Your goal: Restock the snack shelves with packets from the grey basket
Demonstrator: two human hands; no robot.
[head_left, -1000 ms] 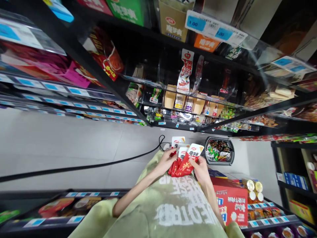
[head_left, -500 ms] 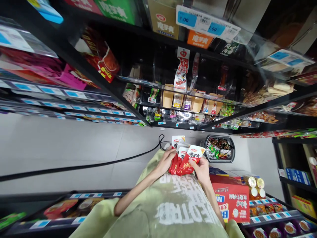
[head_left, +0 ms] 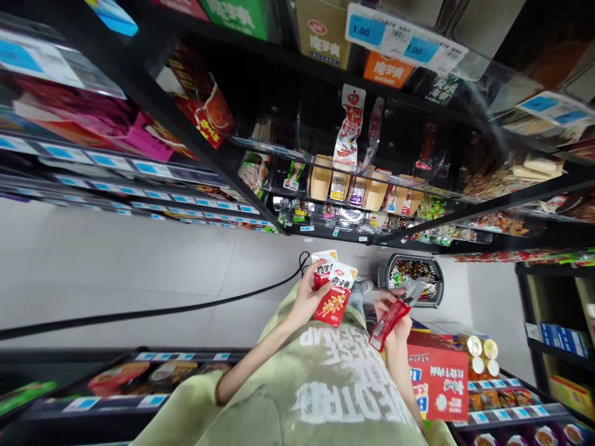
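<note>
My left hand (head_left: pixel 312 293) is closed round red-and-white snack packets (head_left: pixel 335 303) in front of my shirt. At least two of them overlap, their printed fronts facing up. Apart from it on the right, my right hand (head_left: pixel 395 319) grips another red snack packet (head_left: pixel 389 323), tilted and seen partly from its shiny back; whether more than one is in that hand I cannot tell. Just beyond the right hand, a dark basket (head_left: pixel 440 285) stands on the floor with several small snack packs in it.
Ahead rises a black shelf rack (head_left: pixel 279 74) with snack boxes and price tags. A black cord (head_left: pixel 186 310) crosses the floor on the left. At the lower right sits a red carton (head_left: pixel 444 378) beside jars (head_left: pixel 488 348); another low shelf (head_left: pixel 153 384) is behind me on the left.
My hands have moved apart. The right hand has gone right with a red packet, toward the basket, while the left keeps the other packets near my chest. The view has shifted slightly.
</note>
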